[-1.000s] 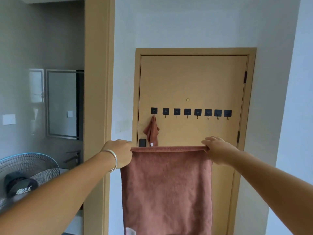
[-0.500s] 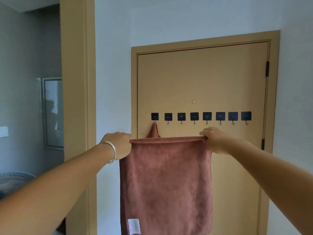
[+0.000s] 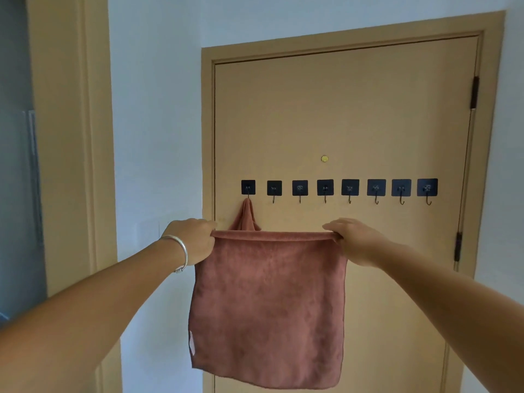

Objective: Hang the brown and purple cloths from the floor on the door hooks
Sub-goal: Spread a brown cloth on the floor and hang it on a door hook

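Observation:
I hold a brown cloth spread flat in front of the tan door. My left hand grips its top left corner and my right hand grips its top right corner. The cloth's top edge is stretched level, below a row of several black square hooks on the door. A second brown cloth hangs bunched from the leftmost hook, partly hidden behind the held cloth. No purple cloth is in view.
The other hooks in the row carry nothing. A small brass peephole sits above them. A white wall and a tan door frame stand to the left. Door hinges are on the right.
The door and hooks have grown larger and shifted right in view as I came closer. Both hands keep their grip on the cloth, its top edge still below the hooks.

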Demonstrator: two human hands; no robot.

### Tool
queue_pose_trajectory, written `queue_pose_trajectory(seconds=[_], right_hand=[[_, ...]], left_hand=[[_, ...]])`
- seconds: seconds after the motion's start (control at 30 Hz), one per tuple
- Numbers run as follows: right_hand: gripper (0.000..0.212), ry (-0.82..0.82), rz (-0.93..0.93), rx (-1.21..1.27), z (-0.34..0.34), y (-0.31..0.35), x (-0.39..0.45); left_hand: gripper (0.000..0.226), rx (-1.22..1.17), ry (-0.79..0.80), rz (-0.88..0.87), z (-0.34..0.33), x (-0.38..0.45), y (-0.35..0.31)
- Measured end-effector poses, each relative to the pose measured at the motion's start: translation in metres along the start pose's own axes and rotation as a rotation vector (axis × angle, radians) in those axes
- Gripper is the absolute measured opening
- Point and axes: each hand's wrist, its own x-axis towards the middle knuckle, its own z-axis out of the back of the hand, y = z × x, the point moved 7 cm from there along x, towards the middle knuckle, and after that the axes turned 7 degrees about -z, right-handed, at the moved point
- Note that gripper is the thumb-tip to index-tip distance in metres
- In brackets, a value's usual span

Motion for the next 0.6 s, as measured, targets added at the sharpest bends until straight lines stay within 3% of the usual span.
queue_pose_trajectory(seconds=[0.13, 0.43, 0.6], right_hand=[[0.042, 0.002, -0.038, -0.009, -0.022, -0.009, 0.039], [0.047, -0.192, -0.033, -0.02, -0.054, 0.005, 0.151], [0.04, -0.229, -0.063, -0.058, -0.082, 0.006, 0.202]], left_hand=[[0.017, -0.052, -0.055, -0.035, -0.03, 0.042, 0.01], [0.055, -0.351, -0.323, -0.206, -0.098, 0.158, 0.045], [0.05, -0.451, -0.352, -0.325, -0.131, 0.206, 0.061]])
